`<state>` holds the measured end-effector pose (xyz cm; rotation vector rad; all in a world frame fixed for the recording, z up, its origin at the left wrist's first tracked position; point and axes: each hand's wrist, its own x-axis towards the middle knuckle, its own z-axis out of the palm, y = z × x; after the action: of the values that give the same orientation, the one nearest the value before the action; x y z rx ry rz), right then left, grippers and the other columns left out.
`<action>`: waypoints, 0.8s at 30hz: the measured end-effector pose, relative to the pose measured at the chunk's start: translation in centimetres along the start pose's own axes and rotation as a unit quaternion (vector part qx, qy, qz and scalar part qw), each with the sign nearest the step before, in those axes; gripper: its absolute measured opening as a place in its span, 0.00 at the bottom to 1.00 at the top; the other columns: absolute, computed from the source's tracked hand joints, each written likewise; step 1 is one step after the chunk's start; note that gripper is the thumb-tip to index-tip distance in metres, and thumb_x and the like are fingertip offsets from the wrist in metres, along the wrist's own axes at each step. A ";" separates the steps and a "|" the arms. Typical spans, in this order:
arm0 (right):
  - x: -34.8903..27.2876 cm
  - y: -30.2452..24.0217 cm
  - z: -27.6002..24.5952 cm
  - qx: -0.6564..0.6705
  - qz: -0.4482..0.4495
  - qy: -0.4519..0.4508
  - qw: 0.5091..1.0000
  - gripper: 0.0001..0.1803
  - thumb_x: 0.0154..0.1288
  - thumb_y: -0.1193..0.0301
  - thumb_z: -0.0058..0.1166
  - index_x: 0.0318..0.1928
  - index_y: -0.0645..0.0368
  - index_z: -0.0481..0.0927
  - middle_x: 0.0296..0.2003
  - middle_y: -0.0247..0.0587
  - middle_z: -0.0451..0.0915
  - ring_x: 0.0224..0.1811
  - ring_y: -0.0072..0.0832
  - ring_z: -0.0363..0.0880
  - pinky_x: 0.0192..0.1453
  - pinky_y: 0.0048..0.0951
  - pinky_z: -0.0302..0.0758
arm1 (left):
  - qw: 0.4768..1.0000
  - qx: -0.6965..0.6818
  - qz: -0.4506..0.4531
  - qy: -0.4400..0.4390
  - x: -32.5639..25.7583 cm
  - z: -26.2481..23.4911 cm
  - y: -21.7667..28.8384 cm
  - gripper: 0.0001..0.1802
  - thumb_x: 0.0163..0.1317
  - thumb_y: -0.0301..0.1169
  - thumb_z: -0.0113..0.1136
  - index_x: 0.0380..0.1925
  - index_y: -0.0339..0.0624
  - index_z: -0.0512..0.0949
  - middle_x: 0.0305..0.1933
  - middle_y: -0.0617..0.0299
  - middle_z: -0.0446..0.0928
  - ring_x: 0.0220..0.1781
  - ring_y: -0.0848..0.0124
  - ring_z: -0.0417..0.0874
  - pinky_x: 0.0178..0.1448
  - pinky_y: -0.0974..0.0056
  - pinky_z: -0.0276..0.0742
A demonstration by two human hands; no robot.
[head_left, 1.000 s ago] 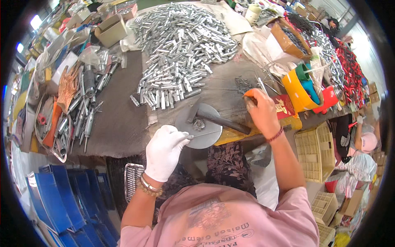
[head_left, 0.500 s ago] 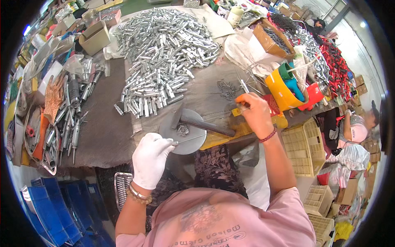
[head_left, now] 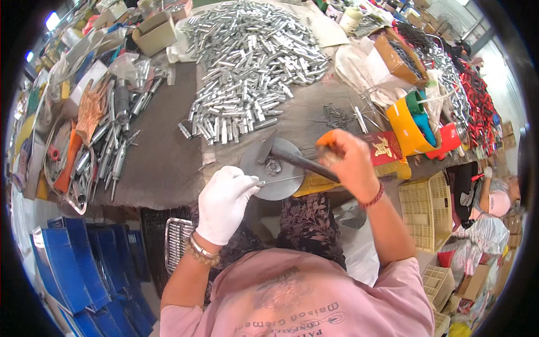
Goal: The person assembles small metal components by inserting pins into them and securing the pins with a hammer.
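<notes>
My left hand [head_left: 225, 203], in a white glove, is closed in a pinch at the near left edge of a round grey metal disc [head_left: 285, 192]. From its fingertips a thin metal rod [head_left: 283, 180] seems to reach across the disc. A hammer [head_left: 300, 162] lies over the disc, head on the disc, handle slanting to the right. Close above the handle's end is my right hand [head_left: 353, 168], bare but for an orange finger cover. Its fingers are curled together and partly blurred; what they hold, if anything, I cannot make out. Small dark pins [head_left: 335, 117] lie beyond it.
A large heap of silver metal sleeves [head_left: 252, 67] covers the far middle of the table. Tools and an orange glove [head_left: 92, 109] crowd the left. At right stand a yellow container [head_left: 407, 126], a red booklet [head_left: 386, 147] and a cardboard box [head_left: 396, 59]. Blue bins [head_left: 70, 264] stand below left.
The view has shifted, so the table appears farther right and higher. My right hand has come nearer, from beside the pins toward the hammer handle. My left hand keeps its pinch at the disc.
</notes>
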<state>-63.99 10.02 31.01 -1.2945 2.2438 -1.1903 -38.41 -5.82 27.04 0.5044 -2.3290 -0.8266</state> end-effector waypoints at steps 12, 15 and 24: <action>-2.9 -2.7 9.7 -0.054 -0.222 0.049 0.972 0.13 0.57 0.84 0.61 0.42 0.57 0.86 0.54 0.40 0.83 0.66 0.42 0.82 0.73 0.48 0.69 | 0.999 0.035 0.006 0.001 -0.1 -0.2 0.0 0.11 0.59 0.29 0.78 0.42 0.47 0.89 0.40 0.59 0.81 0.45 0.55 0.85 0.49 0.54 0.82; -2.7 -2.7 9.8 -0.068 -0.227 0.053 0.970 0.14 0.56 0.84 0.61 0.43 0.57 0.86 0.53 0.39 0.83 0.66 0.42 0.82 0.73 0.48 0.69 | 1.000 0.024 0.004 0.000 0.1 -0.4 0.1 0.09 0.61 0.31 0.77 0.40 0.48 0.88 0.39 0.60 0.80 0.44 0.55 0.84 0.48 0.53 0.81; -2.7 -3.3 9.3 -0.128 -0.252 0.047 0.958 0.11 0.58 0.82 0.61 0.42 0.58 0.86 0.51 0.38 0.82 0.65 0.40 0.82 0.78 0.50 0.69 | 1.000 0.026 0.005 -0.003 0.1 -0.4 0.3 0.08 0.61 0.30 0.76 0.39 0.48 0.88 0.38 0.59 0.80 0.45 0.55 0.85 0.48 0.53 0.82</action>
<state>-55.07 6.60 27.44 -2.0436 2.2614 -1.1557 -38.28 -5.83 27.52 0.5120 -2.3625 -0.7645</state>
